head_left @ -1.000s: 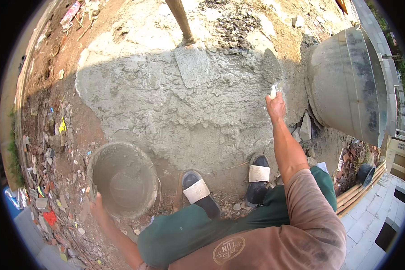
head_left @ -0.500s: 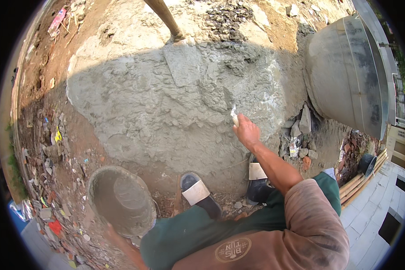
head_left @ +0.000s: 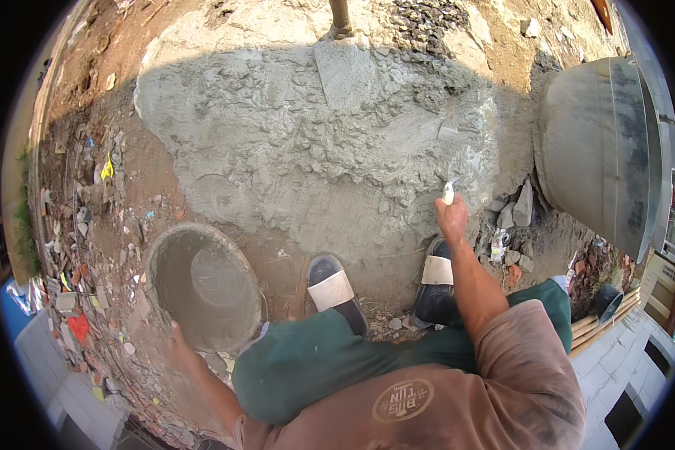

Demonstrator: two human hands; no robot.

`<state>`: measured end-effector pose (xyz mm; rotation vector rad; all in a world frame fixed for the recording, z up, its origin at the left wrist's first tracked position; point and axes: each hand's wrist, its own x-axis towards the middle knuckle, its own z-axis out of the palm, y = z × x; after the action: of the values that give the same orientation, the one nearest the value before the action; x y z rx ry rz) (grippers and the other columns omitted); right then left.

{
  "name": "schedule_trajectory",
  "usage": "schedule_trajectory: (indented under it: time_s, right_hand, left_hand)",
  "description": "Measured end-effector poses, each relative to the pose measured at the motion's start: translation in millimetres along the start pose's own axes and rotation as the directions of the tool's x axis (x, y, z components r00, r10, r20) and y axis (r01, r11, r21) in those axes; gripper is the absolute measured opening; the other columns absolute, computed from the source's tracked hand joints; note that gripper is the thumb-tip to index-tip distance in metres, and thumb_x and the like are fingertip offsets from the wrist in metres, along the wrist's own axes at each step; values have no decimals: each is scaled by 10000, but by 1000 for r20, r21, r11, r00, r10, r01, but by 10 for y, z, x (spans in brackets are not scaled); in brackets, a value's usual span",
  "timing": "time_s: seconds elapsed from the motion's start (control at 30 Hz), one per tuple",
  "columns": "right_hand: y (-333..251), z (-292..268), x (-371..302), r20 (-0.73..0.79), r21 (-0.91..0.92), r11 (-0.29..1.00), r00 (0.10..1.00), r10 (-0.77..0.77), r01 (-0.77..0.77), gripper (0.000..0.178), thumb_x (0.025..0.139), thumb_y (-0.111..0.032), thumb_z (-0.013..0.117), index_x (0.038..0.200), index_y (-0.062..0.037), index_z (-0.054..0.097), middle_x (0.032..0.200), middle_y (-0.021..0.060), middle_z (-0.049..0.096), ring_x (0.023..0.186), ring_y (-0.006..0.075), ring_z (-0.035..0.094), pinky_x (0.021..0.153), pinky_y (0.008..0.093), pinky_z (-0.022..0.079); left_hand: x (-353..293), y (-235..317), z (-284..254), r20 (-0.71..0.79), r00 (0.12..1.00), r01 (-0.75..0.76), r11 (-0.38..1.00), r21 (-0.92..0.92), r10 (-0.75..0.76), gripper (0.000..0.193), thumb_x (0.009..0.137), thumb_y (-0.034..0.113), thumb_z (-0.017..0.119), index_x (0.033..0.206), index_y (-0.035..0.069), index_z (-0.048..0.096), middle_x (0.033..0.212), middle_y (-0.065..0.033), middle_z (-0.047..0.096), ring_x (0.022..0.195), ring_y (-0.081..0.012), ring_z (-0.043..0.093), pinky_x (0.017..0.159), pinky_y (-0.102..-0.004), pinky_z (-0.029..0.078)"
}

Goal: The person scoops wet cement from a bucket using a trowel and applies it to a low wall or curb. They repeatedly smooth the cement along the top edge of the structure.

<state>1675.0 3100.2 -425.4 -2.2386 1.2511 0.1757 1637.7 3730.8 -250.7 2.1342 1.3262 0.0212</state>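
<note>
My right hand is closed around the pale handle of a trowel at the near right edge of a broad bed of wet grey mortar. Its blade is hard to tell from the mortar. At the lower left, my left hand is at the near left rim of a round, mortar-coated bucket, the thumb up by the rim and the other fingers mostly hidden. The bucket leans with its mouth towards me; a grey film coats its inside. A smoothed streak runs through the lumpy mortar beyond the trowel.
A shovel lies blade-down on the mortar, near dark gravel. At right stand a large drum, loose stones and bamboo poles. Rubble and litter cover the left ground. My sandalled feet are at the mortar's near edge.
My right hand has drawn the trowel back towards me, and the mortar beyond it looks smoother. My left hand stays at the bucket's rim. The whole view has shifted.
</note>
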Motion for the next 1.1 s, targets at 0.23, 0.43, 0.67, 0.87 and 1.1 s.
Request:
schedule_trajectory:
  time_s: [0.23,0.43,0.67,0.87,1.1]
  right_hand:
    - [-782,780,-780,276,111,988,952,-133,106,383,705,-263,629,917,50,570,842,283,621,820,416,618,731,448,478]
    - [-1128,933,-836,370,143,962,889,-269,232,389,699,-267,650,927,39,575,850,263,633,823,413,619,737,457,479]
    - [-1528,429,-1066,511,176,853,696,-505,491,396,727,-243,639,1029,5,575,869,238,639,822,399,621,713,447,491]
    - [-2039,98,-2017,565,253,546,336,-754,799,460,771,-218,651,1179,-53,514,949,169,613,840,374,615,715,451,507]
    - [-1969,483,-2143,595,391,580,284,-752,715,425,794,-276,614,1140,-43,529,1034,186,593,941,366,594,802,459,476]
  left_hand:
    - [-40,15,162,-49,999,-11,922,-388,-9,318,845,279,673,857,-2,523,857,-108,584,763,-174,544,705,-319,467]
    - [-179,227,241,-54,999,-26,869,-495,-1,346,827,225,703,711,90,407,746,-25,534,642,-111,486,594,-277,445]
    - [-138,560,323,-68,998,-41,894,-446,11,310,809,200,730,704,81,464,758,-15,551,640,-94,487,583,-255,434]
    - [-55,631,411,-29,999,-45,872,-488,35,224,807,193,730,815,38,568,821,-37,603,714,-101,525,653,-263,440]
    - [7,251,262,-81,997,-49,894,-445,14,225,816,202,717,830,35,567,828,-44,600,718,-111,529,659,-277,449]
